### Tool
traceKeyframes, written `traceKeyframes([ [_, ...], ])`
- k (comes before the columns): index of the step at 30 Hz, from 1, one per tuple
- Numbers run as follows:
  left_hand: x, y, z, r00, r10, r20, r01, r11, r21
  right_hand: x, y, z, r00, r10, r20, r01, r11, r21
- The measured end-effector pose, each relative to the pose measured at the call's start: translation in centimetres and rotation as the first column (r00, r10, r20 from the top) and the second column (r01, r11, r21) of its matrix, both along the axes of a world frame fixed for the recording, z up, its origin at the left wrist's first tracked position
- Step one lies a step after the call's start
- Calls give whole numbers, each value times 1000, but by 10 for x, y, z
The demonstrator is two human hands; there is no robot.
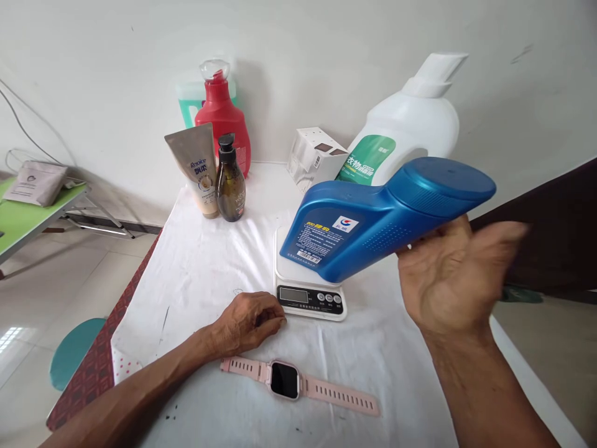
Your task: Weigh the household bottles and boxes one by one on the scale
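Head view: your right hand [450,274] grips the blue bottle [377,214] by its cap end, tilted, base low over the scale [310,292] at frame centre; contact with the platform is hidden. Your left hand [249,320] rests loosely curled, empty, on the surface [196,274] beside the scale's display, likely steadying it. Pink watch [291,381] lies below. Right fingers blurred; white bottle [405,134] partly blocked.

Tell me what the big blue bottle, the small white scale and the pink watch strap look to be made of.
Blue bottle: likely moulded plastic, semi-gloss, with a ribbed cap and dimpled grip.
White scale: apparently smooth hard plastic, with a dark glossy display panel.
Pink watch strap: probably soft matte silicone or rubber, lying limp, punched with holes.
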State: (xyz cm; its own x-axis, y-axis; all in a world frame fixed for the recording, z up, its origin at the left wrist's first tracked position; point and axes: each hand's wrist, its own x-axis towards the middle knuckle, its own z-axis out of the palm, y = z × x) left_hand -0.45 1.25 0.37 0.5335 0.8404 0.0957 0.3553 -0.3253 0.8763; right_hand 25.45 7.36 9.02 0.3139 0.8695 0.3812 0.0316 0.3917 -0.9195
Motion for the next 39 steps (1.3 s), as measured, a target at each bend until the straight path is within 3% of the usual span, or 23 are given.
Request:
traceKeyframes([
  [2,0,0,-1,1000,0,-5,0,1000,4,7,1,-18,983,-88,-163,76,994,-82],
  [4,0,-1,-1,1000,4,-18,-4,1000,1,13,3,-44,958,-202,-204,165,968,-187],
  [6,1,-1,-1,1000,11,-30,-11,1000,-10,17,3,-71,966,-232,-117,187,933,-307],
  [8,2,-1,0,999,17,-36,-17,1000,-16,19,1,-91,977,-205,-55,176,927,-332],
  [11,3,-1,0,999,28,-38,-28,1000,-9,19,-3,-103,986,-169,4,162,935,-317],
  [26,2,-1,0,998,28,-48,-32,997,-70,20,-5,-94,989,-132,61,145,920,-365],
  [32,2,0,1,998,38,-54,-41,998,-50,28,-8,-100,999,-39,25,44,961,-274],
  [34,4,1,3,998,38,-58,-41,998,-41,30,-11,-91,998,14,53,-3,977,-212],
  [37,5,1,5,997,40,-67,-42,999,-34,25,-15,-65,981,137,139,-119,985,-127],
  [39,5,1,5,996,42,-77,-45,998,-37,15,-18,-43,953,218,211,-187,970,-155],
])
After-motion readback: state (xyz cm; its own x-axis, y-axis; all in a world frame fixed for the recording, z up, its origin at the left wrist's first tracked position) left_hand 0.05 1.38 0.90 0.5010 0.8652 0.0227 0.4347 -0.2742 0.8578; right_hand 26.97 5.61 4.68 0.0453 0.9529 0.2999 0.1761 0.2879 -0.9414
